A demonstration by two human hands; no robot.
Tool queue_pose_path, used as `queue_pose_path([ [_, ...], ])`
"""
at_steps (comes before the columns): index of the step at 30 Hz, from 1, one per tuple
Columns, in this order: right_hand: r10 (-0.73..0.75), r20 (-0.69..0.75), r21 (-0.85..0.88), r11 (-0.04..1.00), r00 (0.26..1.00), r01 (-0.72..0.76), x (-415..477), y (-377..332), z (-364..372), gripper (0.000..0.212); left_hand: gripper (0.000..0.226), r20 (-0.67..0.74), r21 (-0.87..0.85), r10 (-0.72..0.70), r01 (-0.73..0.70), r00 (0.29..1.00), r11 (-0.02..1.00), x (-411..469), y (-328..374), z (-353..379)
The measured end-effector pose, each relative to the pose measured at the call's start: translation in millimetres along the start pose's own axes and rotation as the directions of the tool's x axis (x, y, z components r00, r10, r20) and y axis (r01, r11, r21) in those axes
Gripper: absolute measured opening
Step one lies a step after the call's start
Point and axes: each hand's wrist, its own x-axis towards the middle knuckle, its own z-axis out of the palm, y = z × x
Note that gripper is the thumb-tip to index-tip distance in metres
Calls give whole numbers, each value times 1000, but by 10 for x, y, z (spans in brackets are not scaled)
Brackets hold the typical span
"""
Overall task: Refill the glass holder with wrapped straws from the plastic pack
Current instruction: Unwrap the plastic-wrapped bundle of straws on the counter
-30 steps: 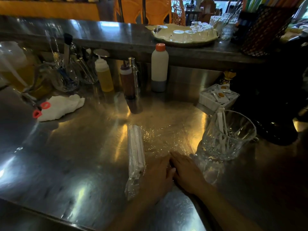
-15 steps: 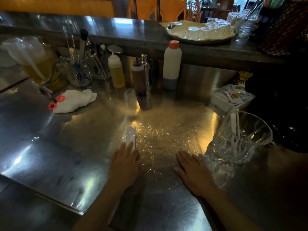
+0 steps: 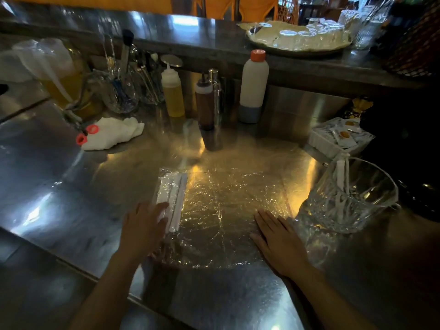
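On the steel bar counter (image 3: 71, 210) the flattened plastic pack (image 3: 223, 210) holds its last wrapped straws (image 3: 170, 201) at nine o'clock (left hand (image 3: 145, 227) flat, grasping nothing; right hand (image 3: 278, 239) likewise), so pinching those straws free should precede reaching the glass holder (image 3: 350, 196) at three o'clock.

counter (image 3: 71, 198): glossy brushed metal | pack (image 3: 226, 210): crinkled clear plastic | holder (image 3: 347, 198): cut glass

bare steel worktop (image 3: 59, 186) lies open left of the flat clear plastic pack (image 3: 221, 210); the cut-glass holder (image 3: 347, 196) blocks the right, squeeze bottles (image 3: 172, 91) line the back.
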Motion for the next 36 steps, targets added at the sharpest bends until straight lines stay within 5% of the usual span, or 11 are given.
queue_pose_path([
  [3,7,8,-10,1000,1000,-7,-1,7,5,59,20,-227,-61,131,-148,965,987,-20,287,-60],
  [6,7,15,-8,1000,1000,-7,7,11,4,59,35,-46,-234,236,-240,971,942,-55,561,43],
  [9,-4,10,-4,1000,1000,4,1,15,-1,61,42,1,-152,356,-352,934,924,-52,627,267],
  [14,-14,-30,31,999,999,15,3,3,-3,65,44,31,77,274,-276,961,958,-46,346,431],
  [25,23,-99,213,977,995,-2,-58,-19,-146,44,28,77,108,245,-253,966,962,93,455,215],
  [27,-51,-146,254,963,988,87,-97,-51,-209,37,28,110,51,232,-239,966,970,248,553,129],
  [32,-289,34,288,919,957,268,-276,-214,-199,67,30,224,-43,331,-330,917,943,640,762,77],
  [36,-306,-73,114,943,949,312,-369,-272,-219,45,32,193,-26,361,-364,912,931,954,856,57],
])
